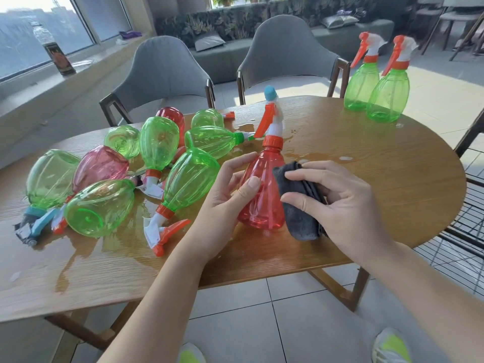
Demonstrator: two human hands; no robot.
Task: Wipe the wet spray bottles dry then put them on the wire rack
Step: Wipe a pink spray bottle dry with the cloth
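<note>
Red plastic catches the light in the head view: we hold a red spray bottle [264,195] upright at the near edge of the wooden table [379,179], our left hand [230,187] curled round its left flank with the thumb pressed on the front, and our right hand [337,203] gripping a folded dark grey cloth [298,208] against its right flank. To do this wipe well, we judge it best to keep the left hand steady as an anchor, draw the cloth from the shoulder down to the base, then turn the bottle so every side meets the cloth, and not forget the orange trigger [263,124] and the collar, where drops would collect. Its base rests on or just above a wet patch, so the bottom wants a last pass before it goes to the wire rack [461,242], whose black bars show just beyond the table's right edge. As for contents, the red bottle looks empty, clear right through. A pile of green and pink bottles [146,166] lies on its side to our left in a puddle of water [125,247]; they too appear empty. Two green bottles [377,87] stand upright at the far right of the table, also seemingly empty.
</note>
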